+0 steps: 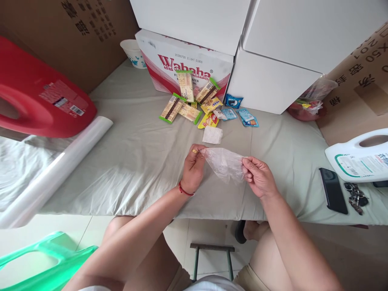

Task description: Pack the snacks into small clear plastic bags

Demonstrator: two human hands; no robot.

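Observation:
A thin clear plastic bag [226, 163] is stretched between my two hands above the front of the cloth-covered table. My left hand [194, 167] pinches its left corner, with a ring on one finger and a red cord at the wrist. On the right side, my right hand [259, 176] grips the other edge between thumb and fingers. Just beyond the bag lies a folded white tissue or packet [212, 135]. Behind that is a loose pile of wrapped snack bars [185, 85], a yellow snack packet [209, 120] and several small blue packets [248, 117].
A Wahaha carton [154, 64] and white boxes [269, 81] stand at the back. To the left are a red jug [39, 89], a plastic film roll [60, 169] and a paper cup [133, 52]. A white jug [360, 155], phone [333, 190] and keys [356, 198] lie right.

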